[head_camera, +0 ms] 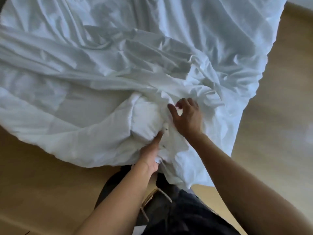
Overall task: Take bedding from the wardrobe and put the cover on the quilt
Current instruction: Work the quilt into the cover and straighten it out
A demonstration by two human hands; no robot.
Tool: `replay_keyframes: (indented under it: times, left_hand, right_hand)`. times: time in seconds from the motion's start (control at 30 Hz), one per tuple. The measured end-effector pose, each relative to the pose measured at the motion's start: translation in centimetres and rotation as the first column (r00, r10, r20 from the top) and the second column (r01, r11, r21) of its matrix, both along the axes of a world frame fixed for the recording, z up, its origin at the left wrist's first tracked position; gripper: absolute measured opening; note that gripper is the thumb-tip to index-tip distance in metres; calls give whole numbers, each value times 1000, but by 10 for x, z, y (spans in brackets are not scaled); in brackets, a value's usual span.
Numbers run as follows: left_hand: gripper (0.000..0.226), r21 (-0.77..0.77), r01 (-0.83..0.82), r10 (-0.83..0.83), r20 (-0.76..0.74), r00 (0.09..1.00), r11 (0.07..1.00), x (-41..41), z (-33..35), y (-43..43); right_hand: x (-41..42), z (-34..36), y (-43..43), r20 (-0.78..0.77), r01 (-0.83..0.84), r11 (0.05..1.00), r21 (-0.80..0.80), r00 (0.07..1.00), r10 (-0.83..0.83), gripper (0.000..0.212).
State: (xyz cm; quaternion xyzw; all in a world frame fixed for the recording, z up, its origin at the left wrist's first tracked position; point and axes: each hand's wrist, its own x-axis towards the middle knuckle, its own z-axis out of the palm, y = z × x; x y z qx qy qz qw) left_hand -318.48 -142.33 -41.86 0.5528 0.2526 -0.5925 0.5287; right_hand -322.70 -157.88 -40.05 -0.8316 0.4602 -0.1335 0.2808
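Count: 1 cover, 1 quilt, 2 hands: left grip holds cover, right grip unclear.

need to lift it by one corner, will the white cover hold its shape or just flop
Probably floppy: the white cover lies in loose folds and creases. Likely light for its size, as the thin cloth bunches up by the left hand. It may sag and trail, since its near edge droops.

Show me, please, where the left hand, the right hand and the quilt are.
left hand (149, 156), head view, back of the hand
right hand (188, 117), head view, back of the hand
quilt (144, 117), head view, bunched padded corner
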Motion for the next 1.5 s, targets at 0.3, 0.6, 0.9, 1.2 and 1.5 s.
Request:
replay_keyframes:
  times: [0.3,0.6,0.9,1.2,1.5]
  left_hand:
    - [91,-110,6,-10,-30,1000,994,8,-15,50]
    - [35,-81,-49,59,134,989,996,-5,-15,99]
    - [27,138,-154,84,414,906,978,-26,-30,104]
    - [12,305,590,-659,224,718,747,4,-9,113]
    - [20,766,451,-819,561,-120,459,276,-3,98]
  right_hand:
    - [-14,-7,88,-399,-168,886,432,846,355,105]
    - [-58,-30,101,-342,-375,919,125,853,394,66]
    - [-79,-38,68,-661,-328,918,222,642,389,56]
    - [-22,-1,70,-806,-230,835,499,232,545,67]
    - [122,-30,132,-582,-370,795,481,544,605,47]
